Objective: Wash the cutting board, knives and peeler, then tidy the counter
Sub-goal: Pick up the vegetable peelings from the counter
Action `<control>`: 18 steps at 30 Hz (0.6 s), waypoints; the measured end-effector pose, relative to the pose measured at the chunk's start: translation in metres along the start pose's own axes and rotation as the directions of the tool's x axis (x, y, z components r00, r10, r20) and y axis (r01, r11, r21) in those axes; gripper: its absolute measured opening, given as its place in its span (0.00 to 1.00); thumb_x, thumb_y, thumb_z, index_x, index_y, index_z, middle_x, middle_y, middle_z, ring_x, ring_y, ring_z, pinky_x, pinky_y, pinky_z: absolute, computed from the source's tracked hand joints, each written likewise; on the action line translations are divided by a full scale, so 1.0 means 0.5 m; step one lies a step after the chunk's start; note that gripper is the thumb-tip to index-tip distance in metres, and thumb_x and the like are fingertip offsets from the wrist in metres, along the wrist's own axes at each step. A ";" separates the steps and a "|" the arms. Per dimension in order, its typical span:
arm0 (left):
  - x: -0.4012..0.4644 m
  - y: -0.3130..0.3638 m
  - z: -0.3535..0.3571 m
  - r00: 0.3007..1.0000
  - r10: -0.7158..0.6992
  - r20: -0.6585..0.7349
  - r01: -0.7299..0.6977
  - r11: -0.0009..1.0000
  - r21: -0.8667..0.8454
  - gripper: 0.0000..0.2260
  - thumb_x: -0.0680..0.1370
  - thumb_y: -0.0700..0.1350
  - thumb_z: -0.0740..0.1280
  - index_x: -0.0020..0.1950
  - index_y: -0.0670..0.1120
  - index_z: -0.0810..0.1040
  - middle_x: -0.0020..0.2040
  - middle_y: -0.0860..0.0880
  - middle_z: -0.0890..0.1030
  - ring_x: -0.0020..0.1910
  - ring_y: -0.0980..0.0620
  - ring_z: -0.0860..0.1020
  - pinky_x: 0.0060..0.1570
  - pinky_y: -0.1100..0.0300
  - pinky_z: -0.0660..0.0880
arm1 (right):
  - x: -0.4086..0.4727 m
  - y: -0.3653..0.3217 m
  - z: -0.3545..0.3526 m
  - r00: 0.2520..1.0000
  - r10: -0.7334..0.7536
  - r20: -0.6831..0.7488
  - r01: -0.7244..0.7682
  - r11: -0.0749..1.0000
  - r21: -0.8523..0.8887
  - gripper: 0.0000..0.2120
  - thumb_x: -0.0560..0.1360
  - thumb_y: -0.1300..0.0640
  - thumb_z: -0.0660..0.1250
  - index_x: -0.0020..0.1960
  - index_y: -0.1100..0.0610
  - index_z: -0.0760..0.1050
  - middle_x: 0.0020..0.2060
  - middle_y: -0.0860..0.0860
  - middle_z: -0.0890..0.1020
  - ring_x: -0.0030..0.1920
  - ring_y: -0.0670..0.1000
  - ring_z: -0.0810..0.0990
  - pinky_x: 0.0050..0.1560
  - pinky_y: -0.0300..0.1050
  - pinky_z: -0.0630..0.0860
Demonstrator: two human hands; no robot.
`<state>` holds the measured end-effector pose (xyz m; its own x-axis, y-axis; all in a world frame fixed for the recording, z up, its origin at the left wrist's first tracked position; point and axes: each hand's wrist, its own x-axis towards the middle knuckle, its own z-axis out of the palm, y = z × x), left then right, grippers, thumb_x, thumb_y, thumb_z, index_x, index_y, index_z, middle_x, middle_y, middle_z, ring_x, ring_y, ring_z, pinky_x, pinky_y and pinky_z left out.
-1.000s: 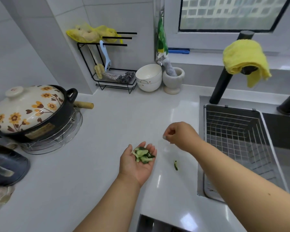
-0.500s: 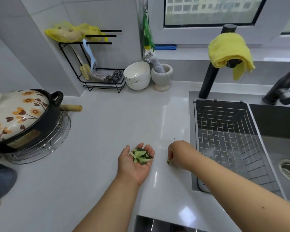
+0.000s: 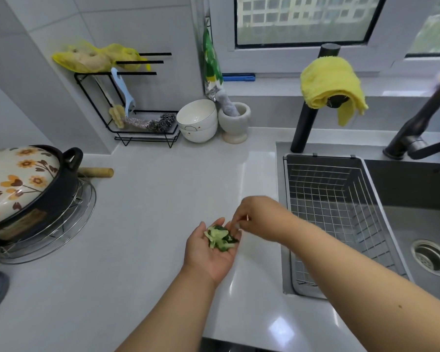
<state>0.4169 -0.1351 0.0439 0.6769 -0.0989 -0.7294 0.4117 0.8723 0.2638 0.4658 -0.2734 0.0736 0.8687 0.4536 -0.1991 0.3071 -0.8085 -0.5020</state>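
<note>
The left hand point(image 3: 212, 252) lies palm up just above the white bench point(image 3: 142, 224), cupped like a little bowl so the green cucumber peels point(image 3: 220, 239) stay in it. The right hand point(image 3: 258, 217) reaches over from the sink side, fingertips pinched together above the pile, likely dropping in another scrap. The fingers look empty now.
</note>
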 end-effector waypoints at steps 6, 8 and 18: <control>0.008 0.012 -0.007 1.000 0.002 -0.007 -0.002 1.000 -0.017 0.19 0.82 0.51 0.58 0.52 0.36 0.78 0.45 0.37 0.80 0.45 0.41 0.79 0.53 0.47 0.77 | 0.018 0.132 -0.009 0.883 0.433 -0.180 -0.397 0.895 0.206 0.02 0.74 0.56 0.70 0.46 0.53 0.81 0.44 0.47 0.82 0.44 0.48 0.79 0.43 0.41 0.74; 0.009 0.012 -0.012 1.000 -0.001 -0.009 0.001 1.000 -0.026 0.20 0.82 0.51 0.58 0.51 0.35 0.78 0.45 0.37 0.80 0.44 0.41 0.79 0.53 0.47 0.77 | 0.018 0.145 0.021 0.886 0.440 -0.145 -0.413 0.892 0.183 0.03 0.74 0.57 0.69 0.48 0.52 0.81 0.46 0.47 0.82 0.45 0.48 0.78 0.43 0.40 0.73; 0.011 0.007 -0.017 1.000 0.004 -0.027 -0.005 0.999 -0.038 0.20 0.82 0.52 0.58 0.50 0.35 0.78 0.44 0.37 0.80 0.44 0.41 0.79 0.52 0.48 0.77 | 0.046 0.137 0.070 0.892 0.392 -0.224 -0.372 0.920 0.126 0.01 0.73 0.53 0.70 0.44 0.48 0.81 0.42 0.44 0.77 0.45 0.49 0.76 0.39 0.42 0.70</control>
<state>0.4169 -0.1284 0.0354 0.6618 -0.0821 -0.7452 0.3845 0.8904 0.2435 0.4930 -0.3053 0.0050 0.9827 0.0039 -0.1854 -0.0897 -0.8650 -0.4938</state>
